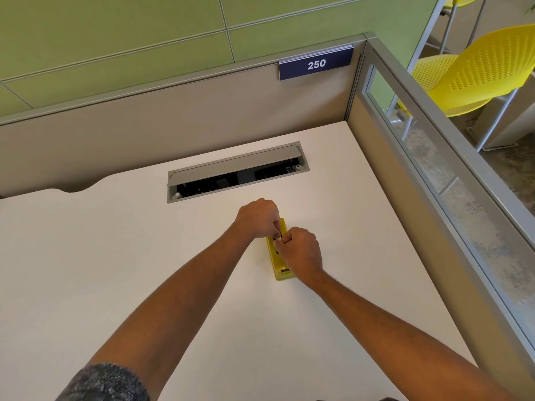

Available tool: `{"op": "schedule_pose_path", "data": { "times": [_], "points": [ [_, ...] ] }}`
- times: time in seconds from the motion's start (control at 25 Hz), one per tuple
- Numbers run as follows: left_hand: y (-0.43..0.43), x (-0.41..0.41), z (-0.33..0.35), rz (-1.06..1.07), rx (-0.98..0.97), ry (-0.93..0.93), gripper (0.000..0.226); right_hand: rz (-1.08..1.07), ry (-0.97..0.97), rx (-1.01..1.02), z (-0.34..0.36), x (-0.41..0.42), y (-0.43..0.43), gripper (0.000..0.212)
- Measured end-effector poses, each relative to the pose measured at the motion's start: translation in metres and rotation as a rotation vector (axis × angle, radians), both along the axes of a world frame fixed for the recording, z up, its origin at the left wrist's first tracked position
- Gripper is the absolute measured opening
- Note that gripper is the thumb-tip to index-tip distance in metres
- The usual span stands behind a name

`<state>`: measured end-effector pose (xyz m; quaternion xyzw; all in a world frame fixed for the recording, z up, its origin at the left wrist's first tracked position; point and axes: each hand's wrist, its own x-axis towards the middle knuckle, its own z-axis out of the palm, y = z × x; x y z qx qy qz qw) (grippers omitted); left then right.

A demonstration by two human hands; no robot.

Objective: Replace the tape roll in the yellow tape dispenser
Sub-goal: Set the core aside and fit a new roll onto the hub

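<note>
Over on the left, a bare forearm with a speckled grey sleeve (107, 382) reaches across the plain white worktop (86, 256), and the person's left hand (256, 218) sits curled over the far end of the long, narrow yellow plastic tape dispenser (280, 263), fingers (275, 227) bunched together and pinching something small and dark right above it. What exactly they grip is too small to tell; no tape roll shows anywhere. Moving right, the right hand (301, 251) covers the dispenser's middle, its fingers closed too, tips meeting the left hand's over the body. The dispenser lies flat on the worktop, mid-desk, in front of the grey open cable tray (237, 172), its near end poking out below the right wrist. Looks to me like the core-handling step, working the small spindle piece at the roll cavity. Next move calls for a firm pinch and a clean lift or seat of that piece, keeping the dispenser from sliding
</note>
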<state>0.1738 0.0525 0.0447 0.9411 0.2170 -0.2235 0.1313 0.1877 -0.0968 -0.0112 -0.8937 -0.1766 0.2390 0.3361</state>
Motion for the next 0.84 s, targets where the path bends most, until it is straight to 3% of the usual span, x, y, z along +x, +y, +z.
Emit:
{"op": "schedule_pose_path", "data": {
  "times": [0.84],
  "points": [
    [0.0087,0.0008,-0.0079,0.033,-0.087,-0.018,0.015,-0.042,0.023,0.026,-0.0018,-0.0013,0.0009,0.029]
  ]
}}
